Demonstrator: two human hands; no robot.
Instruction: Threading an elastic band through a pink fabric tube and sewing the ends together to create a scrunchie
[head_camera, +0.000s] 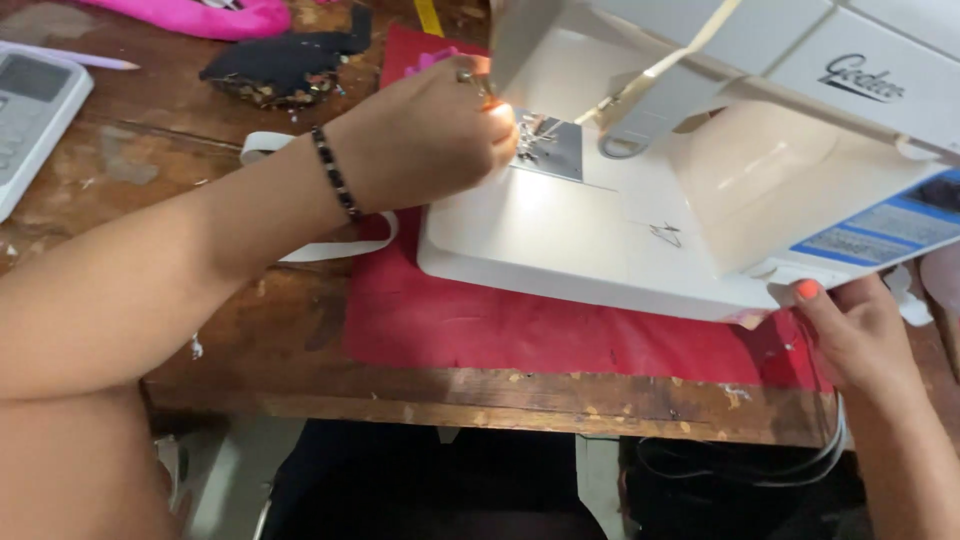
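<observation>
A worn brown wooden table carries a red fabric mat under a white plastic sewing machine. The left hand pinches something small beside the needle area; a slip there could prick fingertips. The right hand grips the machine's front corner, steadying it.

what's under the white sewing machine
A red cloth lies under the sewing machine, on the wooden table. How far the cloth runs beneath the machine is covered.
</observation>
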